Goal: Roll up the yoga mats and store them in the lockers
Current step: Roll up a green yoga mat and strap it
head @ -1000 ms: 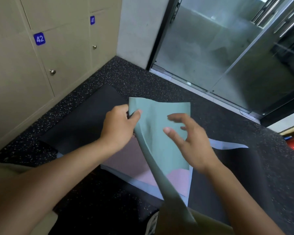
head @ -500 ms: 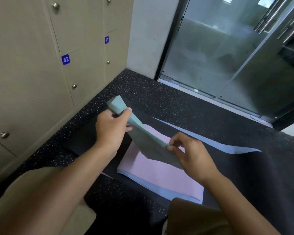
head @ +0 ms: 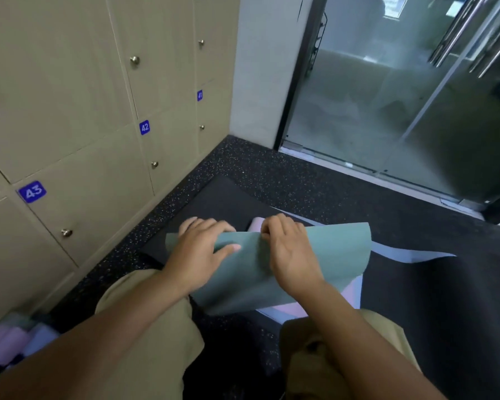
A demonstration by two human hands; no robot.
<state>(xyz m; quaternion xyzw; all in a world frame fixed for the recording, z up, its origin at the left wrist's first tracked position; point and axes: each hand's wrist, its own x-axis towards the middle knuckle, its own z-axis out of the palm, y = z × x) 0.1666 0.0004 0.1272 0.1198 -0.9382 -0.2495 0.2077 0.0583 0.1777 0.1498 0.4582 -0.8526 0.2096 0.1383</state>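
Along the far edge of the green mat (head: 324,255) our right hand (head: 292,252) curls its fingers over and grips it; our left hand (head: 198,252) holds the same edge nearer the lockers (head: 104,157), fingers behind, thumb in front. Beneath lies a pink mat (head: 351,293) on a black mat (head: 223,203). Right of us, speckled floor (head: 286,174) stretches to the glass door (head: 401,96).

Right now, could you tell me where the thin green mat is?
The thin green mat is centre-frame, held by both hands above the pink mat.
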